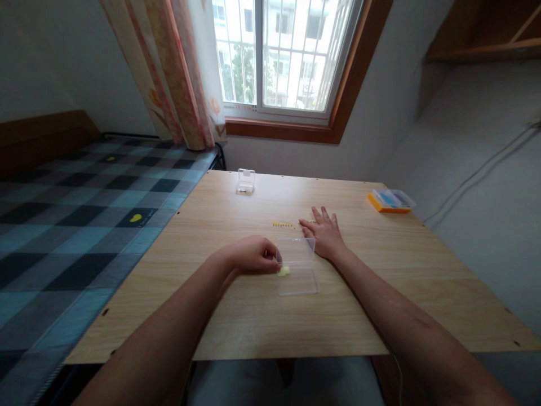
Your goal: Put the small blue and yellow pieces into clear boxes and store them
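A clear plastic box (301, 275) lies open on the wooden table (236, 316), in front of me. My left hand (253, 255) is curled at the box's left edge, fingertips pinched right beside a small yellow piece (283, 271); I cannot tell whether they grip it. My right hand (323, 231) lies flat on the table just behind the box, fingers spread. A short row of small yellow bits (284, 225) lies on the table to the left of my right fingertips.
A small clear stand (245, 181) sits at the table's far edge. An orange and blue case (391, 201) lies at the far right. A bed with a checked cover (84, 225) runs along the left. Window and curtain behind.
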Available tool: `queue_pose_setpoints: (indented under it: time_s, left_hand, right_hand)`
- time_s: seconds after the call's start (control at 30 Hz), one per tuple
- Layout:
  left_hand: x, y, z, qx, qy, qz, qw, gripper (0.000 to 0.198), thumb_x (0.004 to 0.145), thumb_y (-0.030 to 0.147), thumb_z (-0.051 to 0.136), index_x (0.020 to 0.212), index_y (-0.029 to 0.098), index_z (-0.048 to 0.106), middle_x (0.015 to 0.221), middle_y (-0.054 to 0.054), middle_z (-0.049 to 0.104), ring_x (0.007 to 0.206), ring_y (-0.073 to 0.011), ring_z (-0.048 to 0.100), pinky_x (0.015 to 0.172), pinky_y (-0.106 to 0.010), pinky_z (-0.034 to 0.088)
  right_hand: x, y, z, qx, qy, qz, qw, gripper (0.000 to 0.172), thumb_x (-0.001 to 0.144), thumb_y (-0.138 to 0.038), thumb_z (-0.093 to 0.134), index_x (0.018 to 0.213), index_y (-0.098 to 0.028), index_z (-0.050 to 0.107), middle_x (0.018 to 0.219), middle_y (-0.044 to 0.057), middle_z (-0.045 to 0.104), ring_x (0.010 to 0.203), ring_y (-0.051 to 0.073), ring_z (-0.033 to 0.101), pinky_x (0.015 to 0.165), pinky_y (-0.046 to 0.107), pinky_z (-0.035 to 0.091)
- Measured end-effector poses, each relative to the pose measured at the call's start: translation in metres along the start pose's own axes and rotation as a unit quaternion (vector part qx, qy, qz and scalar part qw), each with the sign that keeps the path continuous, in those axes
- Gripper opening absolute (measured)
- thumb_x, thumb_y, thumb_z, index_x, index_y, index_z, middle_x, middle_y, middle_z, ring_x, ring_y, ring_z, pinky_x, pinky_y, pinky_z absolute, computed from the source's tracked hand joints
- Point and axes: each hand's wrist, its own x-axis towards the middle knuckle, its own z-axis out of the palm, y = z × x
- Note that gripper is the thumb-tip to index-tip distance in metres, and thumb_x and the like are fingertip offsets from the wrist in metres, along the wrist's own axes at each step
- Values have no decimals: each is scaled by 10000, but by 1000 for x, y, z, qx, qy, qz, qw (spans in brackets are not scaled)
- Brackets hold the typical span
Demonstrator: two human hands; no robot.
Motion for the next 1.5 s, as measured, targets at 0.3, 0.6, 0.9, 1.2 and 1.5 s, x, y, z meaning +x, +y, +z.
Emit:
queue_pose_setpoints:
  time_s: [0.3, 0.6, 0.9, 1.2, 1.5]
  left_hand:
    - [-3, 3, -1, -9, -3, -15, 1000, 319, 795, 426, 660, 976, 208, 807, 631, 25, 600, 592, -126, 504, 560, -253, 331]
    - [-2, 2, -1, -7, -13, -12, 1000, 321, 807, 416, 652, 1001, 210, 802, 624, 27, 579, 583, -123, 488, 556, -254, 317]
    - [-2, 0, -1, -10, -5, -6, 1000, 330, 802, 431, 653, 983, 200, 805, 616, 27, 566, 578, -120, 478, 548, -254, 315]
    - [-2, 2, -2, 1, -9, -9, 1000, 320, 801, 397, 641, 997, 200, 802, 630, 23, 590, 581, -120, 489, 540, -245, 322]
    - [-2, 1, -1, -4, 0, -9, 1000, 319, 790, 414, 666, 981, 201, 808, 612, 27, 583, 566, -116, 464, 541, -249, 306]
  right_hand:
    - [-15, 19, -18, 42, 35, -76, 996, 189, 917, -334, 656, 985, -314, 831, 1594, 35, 440, 1543, 354, 211, 1214, 622, 185]
    - [-17, 16, -30, 48, 20, -91, 994, 154, 862, -229, 674, 860, -243, 828, 1503, 95, 547, 1458, 354, 373, 1154, 570, 322]
    - [-19, 20, -43, 33, 49, -75, 995, 145, 849, -213, 677, 843, -225, 821, 1427, 108, 615, 1370, 350, 472, 1116, 539, 370]
    - [-39, 9, -111, 252, 136, -189, 939, 137, 929, -300, 649, 894, -226, 759, 923, 65, 752, 871, 202, 677, 809, 359, 540]
    - [-60, -46, -104, 110, -178, -300, 931, 205, 932, -175, 585, 853, -215, 770, 838, 17, 737, 698, 126, 618, 654, 270, 377]
